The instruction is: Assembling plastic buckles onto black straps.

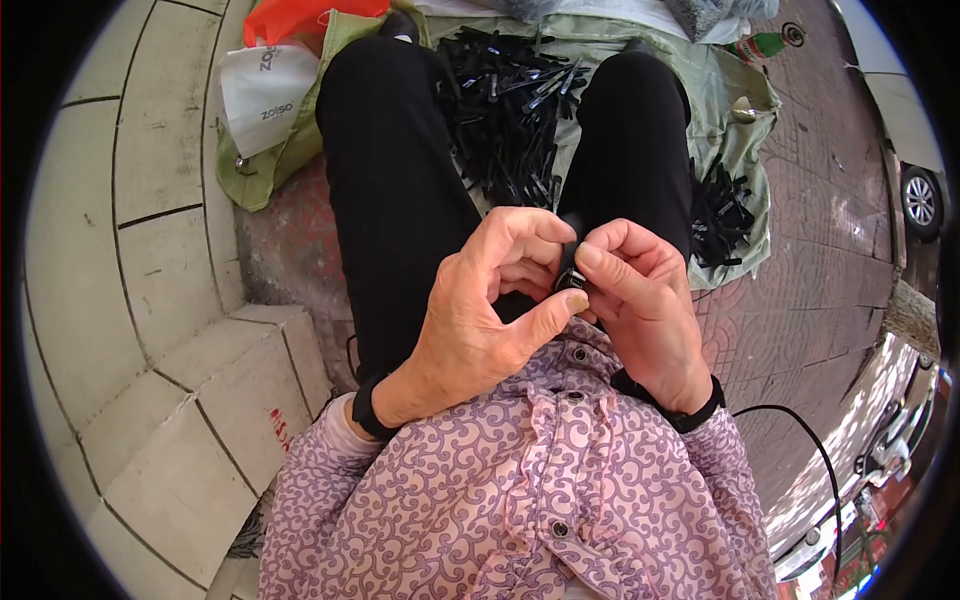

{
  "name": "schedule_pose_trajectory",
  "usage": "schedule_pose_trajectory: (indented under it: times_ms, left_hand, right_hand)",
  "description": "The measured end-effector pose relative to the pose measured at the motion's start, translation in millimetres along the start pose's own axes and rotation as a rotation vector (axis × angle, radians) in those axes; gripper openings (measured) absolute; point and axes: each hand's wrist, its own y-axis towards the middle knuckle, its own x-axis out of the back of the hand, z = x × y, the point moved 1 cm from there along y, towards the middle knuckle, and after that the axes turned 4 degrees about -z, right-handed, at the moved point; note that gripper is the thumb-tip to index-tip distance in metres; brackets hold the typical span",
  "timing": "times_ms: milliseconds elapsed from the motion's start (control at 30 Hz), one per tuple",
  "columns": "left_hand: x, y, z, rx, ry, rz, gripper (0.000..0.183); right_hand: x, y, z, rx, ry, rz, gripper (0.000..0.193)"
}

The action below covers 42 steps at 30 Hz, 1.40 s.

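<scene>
Between my two hands, above my lap, is a small black strap-like piece with a shiny metal part [571, 278]. My left hand [470, 315] is closed, its thumb and forefinger at the left side of the piece. My right hand [645, 305] pinches it from the other side with thumb and fingertips. The fingers cover much of the piece, so its full shape is hidden. Beyond my hands, between my knees, lies a big heap of black strap-like pieces [510, 110], some with glossy parts. A smaller heap of similar pieces [720, 215] lies right of my right knee.
A pale green sheet [745, 150] lies under the heaps. At left are a white bag [265, 95], an orange-red bag [305, 18] and a tiled ledge [160, 260]. A green bottle [760, 46] lies far right. A black cable [815, 440] curves beside my right arm.
</scene>
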Motion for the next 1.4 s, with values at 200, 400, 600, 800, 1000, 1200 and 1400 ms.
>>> schedule_pose_trajectory:
  times_ms: [200, 400, 600, 800, 1000, 1200, 1400]
  left_hand:
    - [3, -2, 5, -0.094, 0.169, 0.028, 0.031]
    - [0, -2, 1, -0.154, 0.153, 0.004, 0.029]
    - [3, 0, 5, -0.043, 0.113, 0.131, 0.027]
    - [4, 0, 8, 0.019, 0.048, 0.157, 0.024]
    - [1, 3, 8, 0.168, -0.188, 0.041, 0.025]
    - [2, -1, 9, 0.099, -0.069, 0.04, 0.031]
    - [-12, 6, 6, 0.232, -0.172, 0.081, 0.027]
  right_hand:
    - [4, -1, 2, -0.034, 0.038, 0.019, 0.01]
    - [6, 0, 0, -0.08, 0.095, 0.042, 0.01]
    - [8, -1, 0, -0.106, 0.097, 0.004, 0.009]
    - [9, -2, -4, 0.001, 0.055, -0.018, 0.008]
    - [7, 0, -1, 0.083, 0.009, -0.029, 0.01]
    - [6, -5, 0, -0.129, 0.018, 0.053, 0.017]
    - [16, -20, 2, 0.319, -0.453, -0.088, 0.009]
